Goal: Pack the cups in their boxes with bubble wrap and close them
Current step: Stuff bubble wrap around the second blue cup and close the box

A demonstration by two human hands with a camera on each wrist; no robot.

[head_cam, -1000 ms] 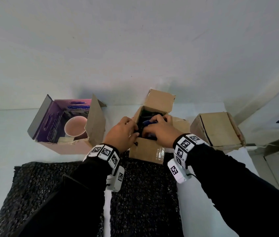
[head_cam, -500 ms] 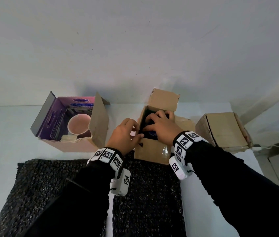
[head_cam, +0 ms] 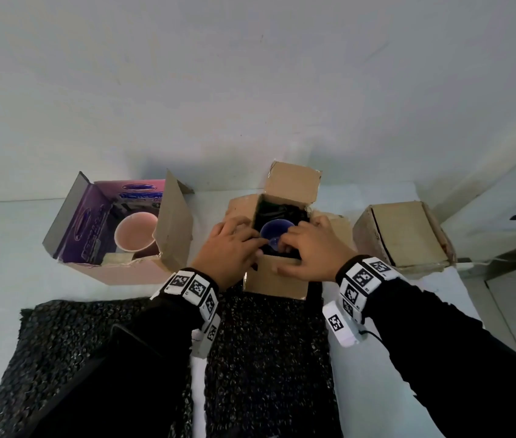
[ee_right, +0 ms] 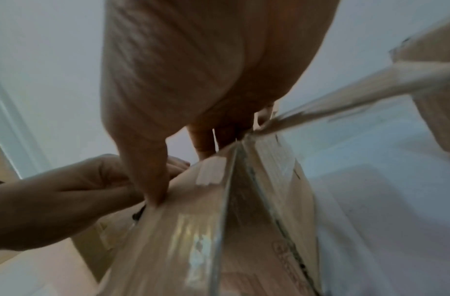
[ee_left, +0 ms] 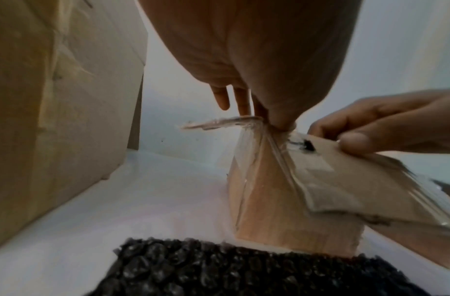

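A blue cup (head_cam: pixel 275 231) sits inside the open middle cardboard box (head_cam: pixel 277 278), with black bubble wrap (head_cam: pixel 282 210) packed round it. My left hand (head_cam: pixel 231 248) lies over the box's left near corner, fingers fairly straight, the index tip reaching in towards the cup. My right hand (head_cam: pixel 307 251) grips the near rim: fingers curl inside and the thumb presses the near flap (ee_left: pixel 345 180) from outside. A pink cup (head_cam: pixel 135 232) stands unwrapped in the open purple-lined box (head_cam: pixel 117 270) on the left.
A shut cardboard box (head_cam: pixel 405 235) stands to the right of the middle one. Two black bubble wrap sheets (head_cam: pixel 60 358) (head_cam: pixel 266 358) lie flat on the white table (head_cam: pixel 4 248) under my forearms. A wall rises just behind the boxes.
Both hands have drawn back from the box opening to its near rim, so the blue cup now shows. The left flap now lies splayed outward.
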